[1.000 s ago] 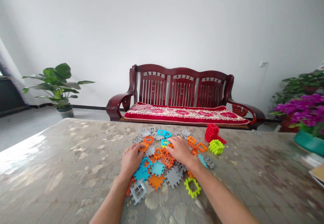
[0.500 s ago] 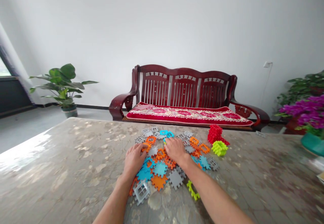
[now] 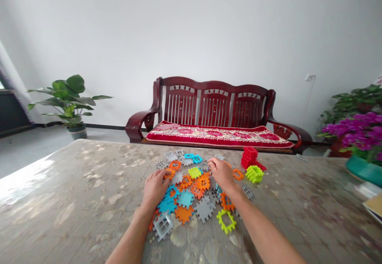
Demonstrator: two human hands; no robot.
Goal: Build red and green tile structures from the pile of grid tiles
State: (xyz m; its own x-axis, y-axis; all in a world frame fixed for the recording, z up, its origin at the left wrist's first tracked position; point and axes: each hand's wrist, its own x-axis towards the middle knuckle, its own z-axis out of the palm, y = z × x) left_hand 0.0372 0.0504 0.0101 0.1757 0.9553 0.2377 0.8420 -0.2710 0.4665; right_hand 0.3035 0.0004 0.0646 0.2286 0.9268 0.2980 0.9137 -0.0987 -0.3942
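- I can read no text, label, brand, number or sign anywhere in view.
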